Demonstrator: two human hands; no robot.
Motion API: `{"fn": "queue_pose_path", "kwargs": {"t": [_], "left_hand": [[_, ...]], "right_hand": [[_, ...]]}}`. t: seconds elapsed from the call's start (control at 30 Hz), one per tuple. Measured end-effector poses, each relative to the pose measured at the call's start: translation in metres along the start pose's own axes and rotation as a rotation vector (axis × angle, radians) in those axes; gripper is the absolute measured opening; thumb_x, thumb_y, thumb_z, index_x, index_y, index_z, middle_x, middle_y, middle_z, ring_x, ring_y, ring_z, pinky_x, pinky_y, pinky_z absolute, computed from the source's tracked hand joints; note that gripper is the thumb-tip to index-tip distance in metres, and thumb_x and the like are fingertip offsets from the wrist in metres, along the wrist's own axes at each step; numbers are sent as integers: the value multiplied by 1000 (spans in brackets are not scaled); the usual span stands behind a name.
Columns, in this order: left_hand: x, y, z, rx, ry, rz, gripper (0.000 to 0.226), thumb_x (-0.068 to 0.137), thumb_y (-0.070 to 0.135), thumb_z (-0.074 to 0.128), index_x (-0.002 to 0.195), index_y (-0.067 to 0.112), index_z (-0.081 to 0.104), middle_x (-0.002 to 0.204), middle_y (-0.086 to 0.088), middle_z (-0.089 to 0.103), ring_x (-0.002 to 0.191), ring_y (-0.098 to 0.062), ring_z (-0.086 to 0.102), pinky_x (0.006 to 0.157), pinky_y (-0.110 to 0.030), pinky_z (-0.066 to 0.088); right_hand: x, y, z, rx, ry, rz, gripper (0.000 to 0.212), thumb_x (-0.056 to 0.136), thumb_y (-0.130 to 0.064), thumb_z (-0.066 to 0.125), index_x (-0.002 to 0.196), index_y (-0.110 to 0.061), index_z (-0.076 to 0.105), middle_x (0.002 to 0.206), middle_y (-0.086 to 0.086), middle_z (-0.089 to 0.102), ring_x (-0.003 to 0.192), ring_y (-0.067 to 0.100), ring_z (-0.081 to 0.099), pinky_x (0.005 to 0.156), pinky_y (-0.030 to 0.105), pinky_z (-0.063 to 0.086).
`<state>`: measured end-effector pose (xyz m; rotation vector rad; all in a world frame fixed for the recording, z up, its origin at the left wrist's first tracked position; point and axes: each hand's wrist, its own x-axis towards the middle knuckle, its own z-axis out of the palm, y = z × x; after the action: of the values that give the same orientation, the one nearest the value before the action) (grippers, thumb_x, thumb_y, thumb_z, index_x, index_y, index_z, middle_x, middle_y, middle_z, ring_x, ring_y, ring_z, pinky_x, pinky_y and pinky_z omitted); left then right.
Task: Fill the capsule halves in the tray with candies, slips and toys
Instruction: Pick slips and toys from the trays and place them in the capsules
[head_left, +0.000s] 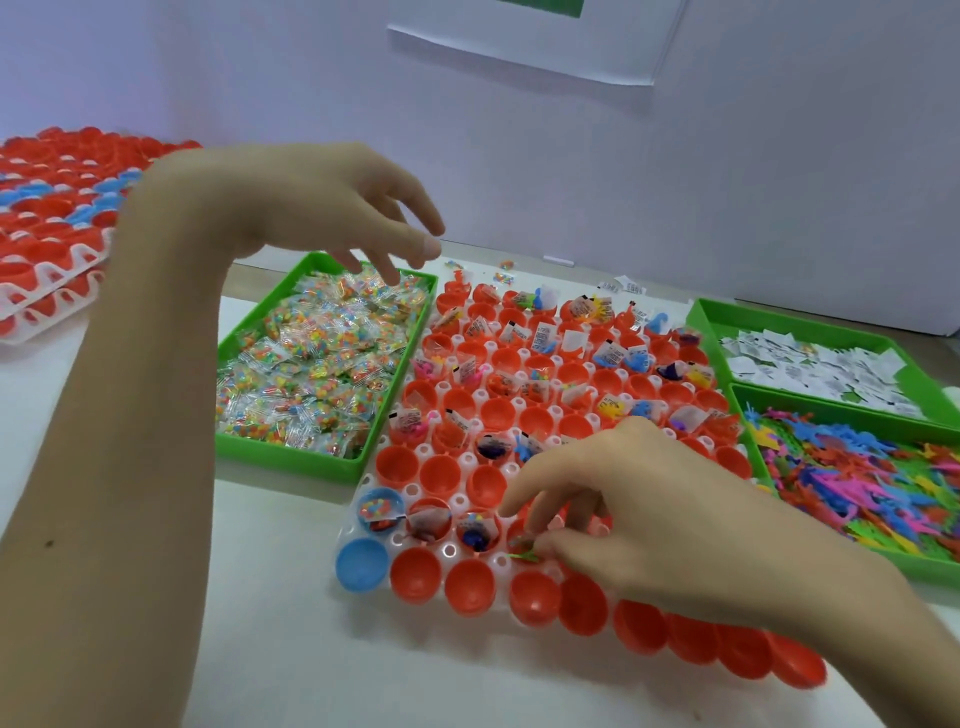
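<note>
A white holed tray (358, 512) in the middle of the table holds many red capsule halves (415, 574) and two blue ones (362, 565). Many far halves hold slips, toys or candy; the nearest row is bare. My right hand (639, 512) hovers low over the second-nearest row and pinches a small green toy (523, 555) at a red half. My left hand (332, 202) hangs above the candy bin (236, 332) with its fingers loose and holds nothing.
A green bin of white slips (810, 358) sits at the far right, with a green bin of coloured toys (883, 483) below it. Stacked trays of red and blue halves (57, 208) lie far left. Loose bits lie behind the tray by the wall.
</note>
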<state>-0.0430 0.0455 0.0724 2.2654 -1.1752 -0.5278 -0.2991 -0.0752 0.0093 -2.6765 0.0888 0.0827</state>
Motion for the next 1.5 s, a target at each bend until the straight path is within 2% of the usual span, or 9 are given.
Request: {"fn": "queue_pose_path", "kwargs": {"t": [0.23,0.47,0.73,0.87,1.03,1.13,1.2,1.33,1.5], "left_hand": [[11,-29,-1,46,-27,-90,29,89,28,74,117,25,68,106,2,75,95,-15,72,82,-34,55],[30,-59,16,43,-10,-235,42,84,15,81,123,20,66,102,1,75,83,-13,71,69,-29,55],[50,-66,41,111,43,-242,21,79,22,86,94,25,73,94,1,69,67,-16,64,54,-25,44],[54,-69,43,105,104,-257,16,76,14,87,82,22,75,83,-6,72,66,-22,65,52,-26,44],[58,-72,45,125,141,-282,16,70,12,91,70,19,76,72,-5,72,68,-24,66,56,-26,42],[59,-74,45,113,160,-296,21,68,13,92,57,18,76,60,-1,72,66,-26,65,58,-28,43],[60,-77,45,111,189,-306,26,68,15,92,50,18,74,54,1,69,63,-25,62,58,-30,43],[62,-81,44,91,227,-299,21,71,14,91,56,19,76,59,-2,72,66,-27,67,60,-31,46],[62,-81,46,65,208,-271,23,73,11,89,85,23,73,74,-7,74,65,-32,69,60,-32,50]], "right_hand": [[-2,0,-21,32,80,-14,20,87,-20,72,98,-37,75,85,-24,72,82,-4,67,75,17,53],[0,42,-82,289,472,-47,11,77,-39,73,87,-36,77,77,-9,77,65,8,71,62,13,54],[-16,165,-121,299,826,282,15,92,-16,68,89,-27,77,76,-1,75,58,10,63,56,18,51],[-18,220,-107,274,834,582,12,91,-17,70,86,-25,76,75,-8,74,61,5,64,64,29,46],[-12,252,-73,114,498,776,29,89,-17,74,117,-15,71,123,8,67,103,22,62,91,33,44],[-10,249,-72,77,501,764,11,86,-16,77,87,-26,72,105,3,69,94,18,58,83,30,40],[-11,249,-73,93,510,759,22,84,-12,77,73,-30,68,92,-2,68,90,16,59,80,30,41],[-17,246,-76,146,628,749,23,81,-5,78,74,-26,72,85,-5,68,82,9,59,76,26,42],[-17,243,-80,274,810,703,17,77,-8,83,75,-22,74,79,-5,72,77,8,67,58,19,43]]}}
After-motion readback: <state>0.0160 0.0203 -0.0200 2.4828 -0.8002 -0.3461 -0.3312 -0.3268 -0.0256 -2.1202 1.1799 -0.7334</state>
